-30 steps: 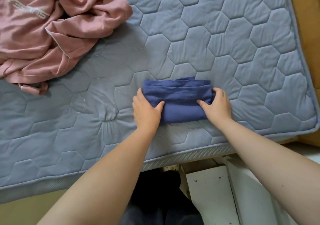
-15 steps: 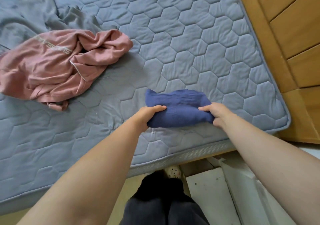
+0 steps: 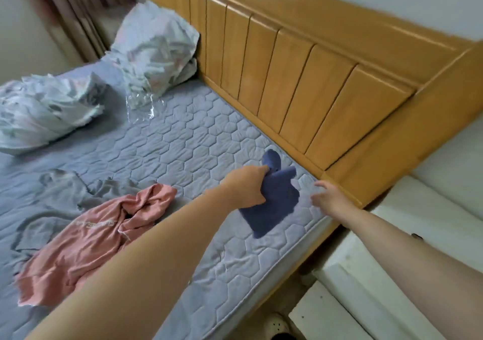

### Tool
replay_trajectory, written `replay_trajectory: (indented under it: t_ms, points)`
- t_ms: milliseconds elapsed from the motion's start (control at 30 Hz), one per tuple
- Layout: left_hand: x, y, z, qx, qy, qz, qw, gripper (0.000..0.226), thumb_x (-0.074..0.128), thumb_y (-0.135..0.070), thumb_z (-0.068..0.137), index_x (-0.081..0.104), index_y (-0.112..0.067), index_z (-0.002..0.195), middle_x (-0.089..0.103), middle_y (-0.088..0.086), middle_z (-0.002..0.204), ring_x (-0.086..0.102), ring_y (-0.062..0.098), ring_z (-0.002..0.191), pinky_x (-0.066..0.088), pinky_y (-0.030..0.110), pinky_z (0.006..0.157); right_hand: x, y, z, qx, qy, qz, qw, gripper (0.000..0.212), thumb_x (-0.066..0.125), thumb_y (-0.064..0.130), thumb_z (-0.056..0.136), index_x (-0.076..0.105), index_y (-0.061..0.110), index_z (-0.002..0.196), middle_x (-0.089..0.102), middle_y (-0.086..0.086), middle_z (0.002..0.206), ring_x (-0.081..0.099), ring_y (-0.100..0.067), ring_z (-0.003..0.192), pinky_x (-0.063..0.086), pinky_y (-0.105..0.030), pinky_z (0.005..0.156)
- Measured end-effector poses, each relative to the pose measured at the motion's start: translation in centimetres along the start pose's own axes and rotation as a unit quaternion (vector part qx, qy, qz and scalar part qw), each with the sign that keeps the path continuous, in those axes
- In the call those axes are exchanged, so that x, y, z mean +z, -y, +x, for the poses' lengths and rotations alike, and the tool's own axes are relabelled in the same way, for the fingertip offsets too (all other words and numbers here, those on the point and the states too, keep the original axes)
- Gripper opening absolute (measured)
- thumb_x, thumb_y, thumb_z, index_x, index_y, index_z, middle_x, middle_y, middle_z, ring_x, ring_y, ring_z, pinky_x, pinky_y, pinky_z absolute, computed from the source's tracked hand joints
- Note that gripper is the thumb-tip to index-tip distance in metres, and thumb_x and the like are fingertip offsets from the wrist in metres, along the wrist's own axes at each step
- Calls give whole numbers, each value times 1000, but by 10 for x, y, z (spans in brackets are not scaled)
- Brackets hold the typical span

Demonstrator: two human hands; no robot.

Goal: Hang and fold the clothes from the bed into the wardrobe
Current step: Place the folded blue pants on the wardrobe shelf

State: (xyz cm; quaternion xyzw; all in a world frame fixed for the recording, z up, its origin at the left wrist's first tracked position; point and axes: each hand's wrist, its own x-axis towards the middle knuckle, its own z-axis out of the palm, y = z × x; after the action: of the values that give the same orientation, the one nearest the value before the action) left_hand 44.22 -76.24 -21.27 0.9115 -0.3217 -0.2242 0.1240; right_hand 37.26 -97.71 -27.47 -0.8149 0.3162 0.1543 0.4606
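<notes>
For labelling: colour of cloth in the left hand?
The cloth is plain dark blue; head view.

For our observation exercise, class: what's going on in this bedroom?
A person's left hand grips a bunched dark blue garment over the quilted mattress, near the wooden headboard. The right hand is open beside it, holding nothing. A pink sweatshirt and a grey garment lie crumpled.
</notes>
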Motion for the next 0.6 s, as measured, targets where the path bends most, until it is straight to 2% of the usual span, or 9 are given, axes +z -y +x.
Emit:
replay_trajectory:
  t_ms: [133, 200, 267, 333, 400, 467, 500, 533, 600]
  points:
    - [-47, -55, -39, 154, 21, 209, 965, 29, 52, -26, 91, 50, -15, 117, 58, 6, 104, 57, 26, 95, 39, 34, 71, -41, 38, -94, -81, -84, 52, 992, 48, 40, -6, 93, 40, 7, 138, 52, -15, 130, 50, -27, 120, 40, -35, 97]
    - [-63, -78, -57, 212, 6, 258, 942, 23, 53, -25, 90, 48, -16, 110, 55, 4, 100, 51, 21, 87, 36, 32, 69, -61, 56, -141, -119, -118, 72, 983, 48, 35, -11, 91, 44, 6, 136, 52, -12, 132, 49, -25, 123, 40, -33, 98]
    - [-76, -103, -73, 259, -1, 283, 923, 19, 57, -30, 88, 46, -20, 100, 57, 2, 97, 54, 20, 85, 39, 32, 68, -79, 64, -188, -138, -124, 82, 979, 48, 34, -11, 92, 48, 8, 133, 52, -9, 134, 47, -19, 125, 37, -29, 102]
    - [-86, -135, -88, 303, -7, 302, 904, 26, 62, -35, 85, 49, -19, 101, 60, 3, 97, 58, 23, 87, 42, 32, 69, -93, 61, -234, -140, -93, 100, 981, 39, 36, -1, 97, 53, 10, 130, 54, -3, 132, 46, -11, 123, 32, -24, 102]
    - [-93, -171, -104, 335, -12, 319, 886, 35, 66, -40, 81, 54, -18, 106, 59, 1, 92, 58, 22, 86, 38, 30, 67, -103, 52, -278, -131, -57, 108, 984, 31, 41, 24, 100, 60, 12, 122, 60, -3, 126, 51, -13, 119, 35, -31, 106]
    - [-99, -209, -122, 368, -25, 325, 871, 36, 69, -41, 79, 57, -18, 104, 54, -2, 83, 54, 20, 79, 34, 28, 65, -115, 41, -320, -114, -52, 65, 990, 55, 51, 55, 88, 62, 12, 119, 63, -13, 122, 59, -24, 112, 39, -48, 106]
    - [-101, -229, -132, 388, -33, 327, 861, 36, 70, -41, 78, 58, -17, 102, 54, -2, 81, 53, 19, 77, 33, 28, 63, -121, 36, -343, -108, -60, 28, 992, 63, 55, 62, 81, 60, 14, 121, 62, -13, 122, 59, -27, 112, 42, -49, 103]
    - [-103, -249, -141, 409, -40, 329, 850, 37, 71, -42, 77, 59, -16, 101, 56, -1, 81, 54, 20, 77, 35, 29, 63, -127, 31, -364, -100, -72, -2, 992, 61, 59, 60, 80, 59, 16, 122, 63, -9, 121, 60, -26, 111, 47, -45, 99]
    - [-103, -286, -161, 440, -47, 330, 834, 38, 73, -42, 75, 60, -16, 100, 59, 1, 83, 57, 21, 79, 38, 29, 62, -138, 19, -403, -77, -110, -45, 990, 42, 68, 45, 83, 61, 19, 115, 68, 0, 107, 65, -18, 96, 55, -28, 80]
